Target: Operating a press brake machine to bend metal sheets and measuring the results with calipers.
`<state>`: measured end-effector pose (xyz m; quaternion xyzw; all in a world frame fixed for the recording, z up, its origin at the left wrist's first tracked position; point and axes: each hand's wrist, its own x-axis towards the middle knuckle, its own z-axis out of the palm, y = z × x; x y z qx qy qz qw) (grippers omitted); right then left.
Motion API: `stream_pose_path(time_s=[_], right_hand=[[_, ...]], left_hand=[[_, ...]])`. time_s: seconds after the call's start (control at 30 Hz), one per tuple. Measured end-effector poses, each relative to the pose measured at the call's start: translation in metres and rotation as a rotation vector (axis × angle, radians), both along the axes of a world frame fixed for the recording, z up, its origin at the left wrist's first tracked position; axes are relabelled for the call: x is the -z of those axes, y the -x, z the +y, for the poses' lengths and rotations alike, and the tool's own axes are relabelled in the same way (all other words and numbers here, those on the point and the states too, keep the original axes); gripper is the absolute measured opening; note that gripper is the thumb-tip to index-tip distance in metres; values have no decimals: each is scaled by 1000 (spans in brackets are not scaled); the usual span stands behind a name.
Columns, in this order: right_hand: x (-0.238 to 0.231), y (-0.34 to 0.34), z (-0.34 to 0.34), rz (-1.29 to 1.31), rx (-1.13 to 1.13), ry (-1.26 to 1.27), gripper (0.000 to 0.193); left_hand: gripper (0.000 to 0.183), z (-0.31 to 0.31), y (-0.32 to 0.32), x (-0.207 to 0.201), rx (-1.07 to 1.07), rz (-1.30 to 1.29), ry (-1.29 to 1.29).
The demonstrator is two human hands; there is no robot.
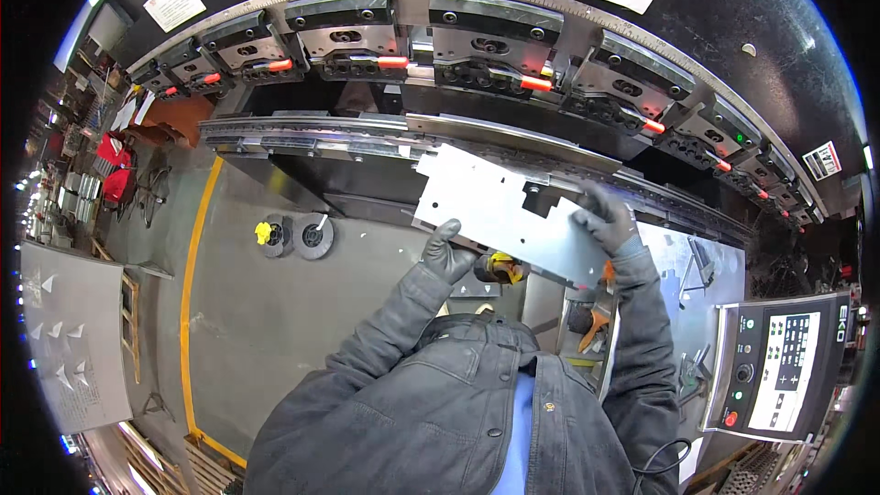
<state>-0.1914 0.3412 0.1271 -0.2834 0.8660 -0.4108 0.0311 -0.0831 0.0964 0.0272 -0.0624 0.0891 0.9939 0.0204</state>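
Note:
Between my two gloved hands is a flat, pale sheet-metal part [490, 206] with small holes and a rectangular notch in its far right edge. My left hand [447, 255] grips the near left edge, thumb on top of the sheet. My right hand [609, 220] is closed on the right end, its fingers slightly blurred. The sheet is tilted in front of my chest, and its far left corner overlaps the lower die rail [339, 136] of a press brake; I cannot tell whether they touch.
Upper tool clamps [344, 32] with red-tipped levers line the machine above the rail. A control panel [779, 371] stands at right, beside a metal side table [724, 266]. An orange-handled brush [594, 330] lies near my right arm. Round grey objects [313, 236] are on the floor at left.

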Motion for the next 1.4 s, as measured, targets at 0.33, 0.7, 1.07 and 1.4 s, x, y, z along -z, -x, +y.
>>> stream_pose_path(time_s=[0.33, 0.7, 1.07, 1.4], right_hand=[[160, 3, 41, -35, 414, 528, 56], [83, 24, -34, -696, 704, 869, 40], [79, 40, -38, -772, 859, 821, 42], [72, 37, -45, -726, 870, 822, 43]], left_hand=[[37, -18, 57, 27, -56, -15, -150], [50, -26, 108, 19, -180, -232, -132], [44, -56, 96, 26, -250, -209, 11], [45, -91, 103, 7, -355, -494, 979]])
